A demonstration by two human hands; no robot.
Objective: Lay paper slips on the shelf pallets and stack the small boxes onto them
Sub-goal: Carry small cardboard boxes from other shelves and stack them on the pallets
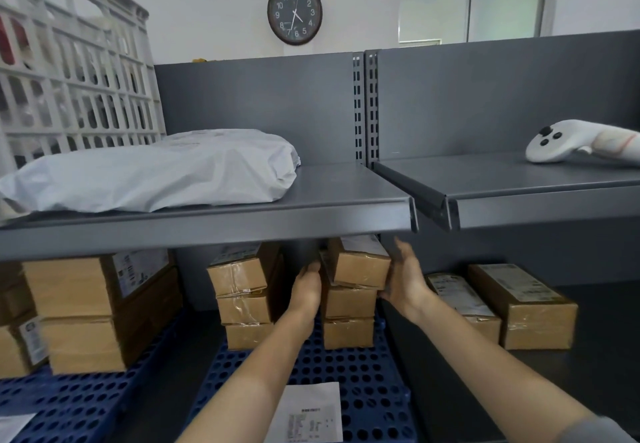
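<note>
Both hands reach under the upper shelf to a stack of three small cardboard boxes on the blue perforated pallet [363,390]. The top box [360,266] sits tilted on the stack. My left hand [306,290] lies flat against its left side, fingers straight. My right hand [405,280] presses its right side with straight fingers. A second stack of three boxes [242,300] stands just to the left. A printed paper slip [308,415] lies on the pallet's front, between my forearms.
Larger boxes [79,311] sit on another blue pallet [69,404] at left, with a slip [14,425] at its corner. Two long boxes [519,304] lie on the bare shelf at right. The upper shelf [311,221] holds a grey mailer bag [156,172] and a white controller [581,143].
</note>
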